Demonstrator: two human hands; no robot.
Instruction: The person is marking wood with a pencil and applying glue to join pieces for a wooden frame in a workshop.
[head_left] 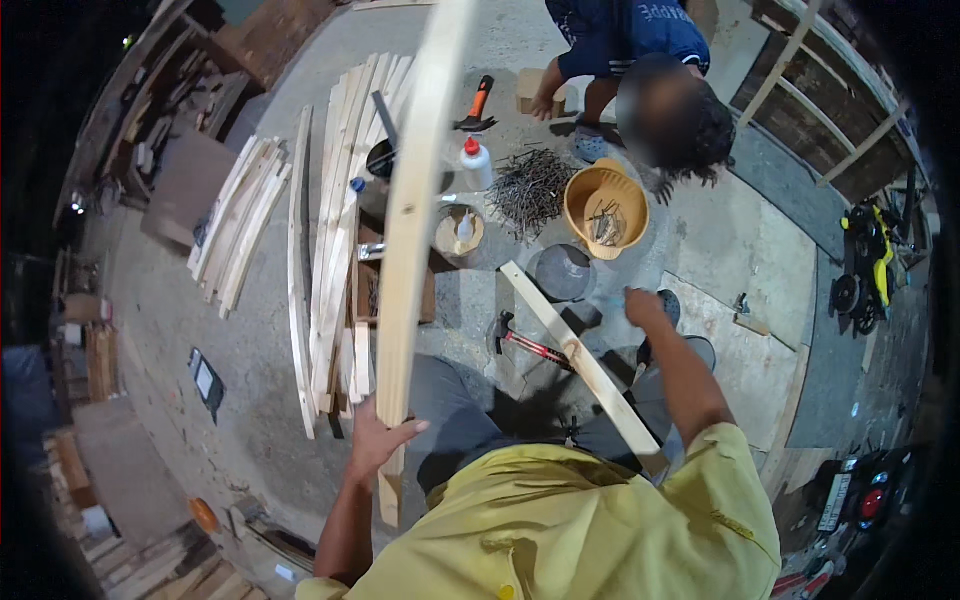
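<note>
My left hand (378,440) is closed around the lower part of a long pale wooden batten (408,250), which rises tilted toward the top of the view. Away from my body, my right hand (645,308) has its fingers curled in; whatever they hold is too small or blurred to make out. A second wooden batten (580,360) slants from the floor to my right thigh, below that hand. Beside it lies a hammer (532,343) with a red and black handle. A dark grey round lid or disc (563,273) is on the floor left of my right hand.
Nails (530,190) lie heaped beside an orange bowl (575,215) with more nails. Near them are a white red-capped bottle (477,168) and an orange-handled hammer (479,105). Wooden strips (335,230) are stacked at left. Another person (650,50) bends over a wooden block (530,88).
</note>
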